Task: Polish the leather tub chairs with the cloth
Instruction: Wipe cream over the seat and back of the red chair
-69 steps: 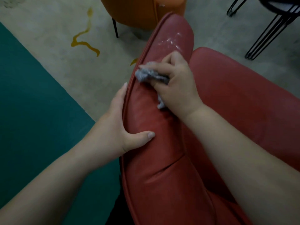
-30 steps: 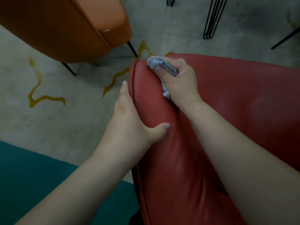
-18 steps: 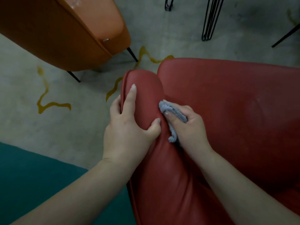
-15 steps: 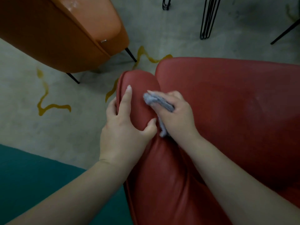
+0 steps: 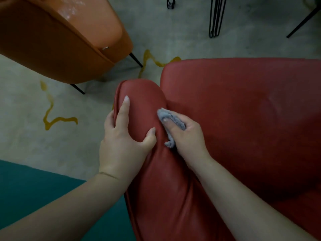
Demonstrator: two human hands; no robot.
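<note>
Looks like a café or lounge: bare concrete floor (image 5: 182, 23), teal carpet (image 5: 31, 192), orange tub chair (image 5: 52, 42), hairpin-legged furniture (image 5: 216, 18).

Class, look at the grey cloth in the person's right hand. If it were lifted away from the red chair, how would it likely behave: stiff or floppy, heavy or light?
Probably floppy: the grey cloth bunches in folds inside the right hand, and a loose end droops below it. Likely light too, since curled fingers alone hold it against the red chair.

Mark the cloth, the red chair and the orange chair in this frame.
cloth (image 5: 171, 118), head view, on the grey bunched fabric above the thumb.
red chair (image 5: 243, 108), head view, on the bare seat cushion.
orange chair (image 5: 52, 47), head view, on the outer back shell.
</note>
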